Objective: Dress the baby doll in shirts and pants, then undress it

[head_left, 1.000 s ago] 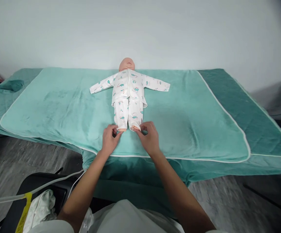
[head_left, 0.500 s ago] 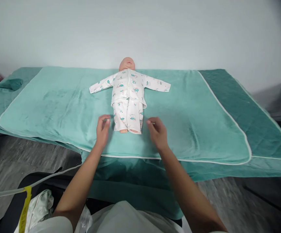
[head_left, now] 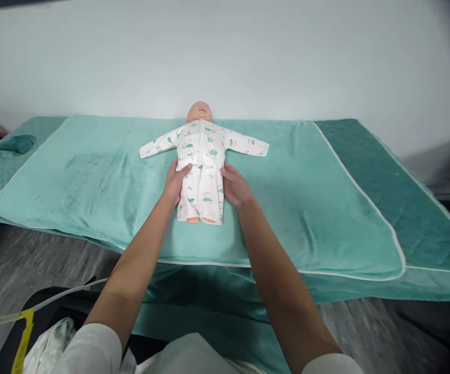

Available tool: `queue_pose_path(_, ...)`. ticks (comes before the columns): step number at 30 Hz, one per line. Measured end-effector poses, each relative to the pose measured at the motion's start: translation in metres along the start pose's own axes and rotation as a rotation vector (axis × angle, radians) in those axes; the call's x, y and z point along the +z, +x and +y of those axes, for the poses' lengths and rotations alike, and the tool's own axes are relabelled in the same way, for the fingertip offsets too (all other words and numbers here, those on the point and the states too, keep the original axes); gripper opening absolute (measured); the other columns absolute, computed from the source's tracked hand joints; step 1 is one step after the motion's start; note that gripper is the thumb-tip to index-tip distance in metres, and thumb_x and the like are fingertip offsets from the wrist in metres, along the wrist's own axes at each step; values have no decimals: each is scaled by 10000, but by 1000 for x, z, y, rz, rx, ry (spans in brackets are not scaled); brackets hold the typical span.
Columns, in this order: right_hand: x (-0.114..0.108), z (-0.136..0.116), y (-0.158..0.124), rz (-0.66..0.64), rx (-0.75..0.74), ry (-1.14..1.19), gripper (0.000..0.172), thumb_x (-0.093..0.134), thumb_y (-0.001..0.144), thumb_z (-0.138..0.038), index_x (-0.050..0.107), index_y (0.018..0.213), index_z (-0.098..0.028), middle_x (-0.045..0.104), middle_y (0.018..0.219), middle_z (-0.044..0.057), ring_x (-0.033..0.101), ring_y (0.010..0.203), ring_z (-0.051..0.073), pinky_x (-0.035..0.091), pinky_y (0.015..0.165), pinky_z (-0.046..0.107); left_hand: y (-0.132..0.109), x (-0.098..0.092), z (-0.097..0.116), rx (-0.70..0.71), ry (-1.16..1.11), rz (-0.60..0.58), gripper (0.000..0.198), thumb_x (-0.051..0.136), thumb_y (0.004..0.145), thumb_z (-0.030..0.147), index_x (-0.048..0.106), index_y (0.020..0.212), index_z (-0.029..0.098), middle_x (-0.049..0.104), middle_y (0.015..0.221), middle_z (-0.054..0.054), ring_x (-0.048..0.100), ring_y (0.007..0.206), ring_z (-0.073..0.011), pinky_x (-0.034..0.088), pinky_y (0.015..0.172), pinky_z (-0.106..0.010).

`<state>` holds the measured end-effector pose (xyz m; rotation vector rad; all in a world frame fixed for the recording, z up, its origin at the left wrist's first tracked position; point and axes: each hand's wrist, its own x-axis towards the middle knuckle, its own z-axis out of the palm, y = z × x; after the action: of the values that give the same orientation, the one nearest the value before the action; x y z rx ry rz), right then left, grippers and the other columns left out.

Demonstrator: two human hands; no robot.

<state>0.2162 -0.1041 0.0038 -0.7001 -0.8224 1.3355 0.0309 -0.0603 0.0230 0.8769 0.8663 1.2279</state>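
Observation:
A baby doll (head_left: 199, 113) lies on its back with its arms spread out to the sides. It wears a white pajama top (head_left: 200, 143) with green and small coloured prints, and matching pajama pants (head_left: 200, 197). At the doll's waist, my left hand (head_left: 176, 182) is closed on the top's lower edge, thumb above and fingers partly hidden at the side. My right hand (head_left: 234, 184) is closed at the same edge opposite, its thumb on the cloth and its other fingers partly out of sight beside the doll. The doll's feet peek out of the pant legs.
A green velvet mat (head_left: 104, 171) with white piping lies on a darker green covered bed (head_left: 407, 202) against a pale wall. Below left, a clear tube (head_left: 65, 296) with a yellow tag (head_left: 24, 343) runs past a black chair and crumpled cloth (head_left: 49, 345).
Both hands have moved forward from beside the doll's legs to its waist and taken hold of the pajama top's lower edge. That edge now sits higher. The view has tilted slightly.

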Motion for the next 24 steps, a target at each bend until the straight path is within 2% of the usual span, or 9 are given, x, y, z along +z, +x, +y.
queue_pose_path(3, -3, -5, -1, -31, 7, 87, 527, 785, 851, -344, 639, 1356, -297, 646, 1511, -8, 548, 1465, 259, 398, 1295, 523, 13, 8, -3, 26, -24, 5, 832, 915, 706, 355, 572, 1449, 206, 699, 1419, -135, 684, 1297, -334, 530, 1146, -502)
queue_pose_path(7, -5, -6, 1, 3, 27, 195, 479, 719, 898, -308, 623, 1368, -311, 655, 1496, -31, 579, 1433, 225, 410, 1289, 493, 22, 11, -4, 20, -42, 5, 830, 919, 695, 322, 587, 1447, 208, 707, 1410, -135, 695, 1275, -329, 523, 1155, -513)
queue_pose_path(10, -6, -5, 0, 36, 49, 262, 389, 697, 904, -270, 662, 1291, -299, 718, 1399, -38, 626, 1366, 188, 397, 1295, 441, 15, 8, -4, 11, -64, 38, 777, 908, 724, 342, 608, 1430, 211, 709, 1409, -131, 694, 1283, -324, 512, 1168, -511)
queue_pose_path(14, -4, -4, -7, 58, 87, 306, 289, 679, 910, -245, 706, 1195, -283, 766, 1285, -38, 677, 1259, 142, 406, 1280, 367, -10, -2, -4, 10, -115, 94, 617, 863, 787, 365, 663, 1339, 172, 719, 1392, -145, 672, 1322, -307, 480, 1204, -503)
queue_pose_path(17, -3, -7, -20, 70, 143, 343, 225, 626, 952, -250, 727, 1152, -268, 775, 1248, -26, 687, 1238, 137, 414, 1273, 349, -42, -14, -2, 44, -149, 131, 473, 855, 788, 326, 723, 1207, 149, 735, 1364, -149, 660, 1347, -287, 427, 1257, -479)
queue_pose_path(19, -4, -9, -35, 90, 203, 351, 218, 584, 977, -254, 734, 1135, -259, 759, 1302, -9, 672, 1282, 142, 397, 1288, 353, -76, -28, -1, 63, -143, 148, 414, 857, 790, 298, 748, 1160, 146, 732, 1369, -150, 642, 1376, -274, 408, 1278, -451)
queue_pose_path(22, -10, -11, -67, 86, 286, 337, 302, 550, 999, -286, 722, 1244, -240, 665, 1484, 28, 601, 1406, 162, 330, 1331, 375, -148, -63, -8, -45, -76, 178, 415, 839, 821, 387, 762, 1172, 180, 752, 1328, -146, 684, 1313, -283, 461, 1234, -465)
queue_pose_path(24, -16, -13, -90, 107, 320, 337, 323, 565, 991, -309, 723, 1265, -248, 634, 1527, 39, 558, 1460, 177, 303, 1347, 392, -211, -96, -19, -218, 46, 187, 481, 832, 788, 526, 782, 1165, 232, 784, 1241, -133, 752, 1150, -324, 569, 1089, -512)
